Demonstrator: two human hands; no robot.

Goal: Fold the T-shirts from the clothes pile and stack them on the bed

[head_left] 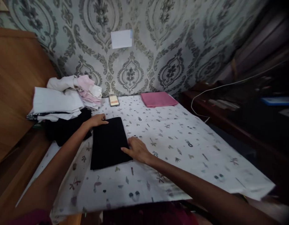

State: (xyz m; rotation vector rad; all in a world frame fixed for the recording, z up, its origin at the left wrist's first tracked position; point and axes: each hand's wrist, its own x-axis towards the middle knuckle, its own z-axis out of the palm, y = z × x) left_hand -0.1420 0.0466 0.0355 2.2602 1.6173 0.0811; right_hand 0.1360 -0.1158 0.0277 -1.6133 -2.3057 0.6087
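A black cloth [109, 145], folded into a flat rectangle, lies on the white patterned sheet [168, 162]. At its far left corner, my left hand [97, 120] grips the edge, thumb on top and the other fingers curled. My right hand [138, 150] holds the right edge near the closer corner, its thumb over the cloth and its fingers at the side. Left of the cloth, a heap of white and pink folded clothes [57, 103] rests partly on a crumpled black garment [64, 128]. Farther back on the sheet is a folded pink cloth [158, 99].
A small cream-coloured item [114, 100] sits by the patterned wall. On the left stands a wooden panel [15, 78]. To the right, a white cable [219, 86] runs over dark furniture, where a blue-edged object [278, 101] lies.
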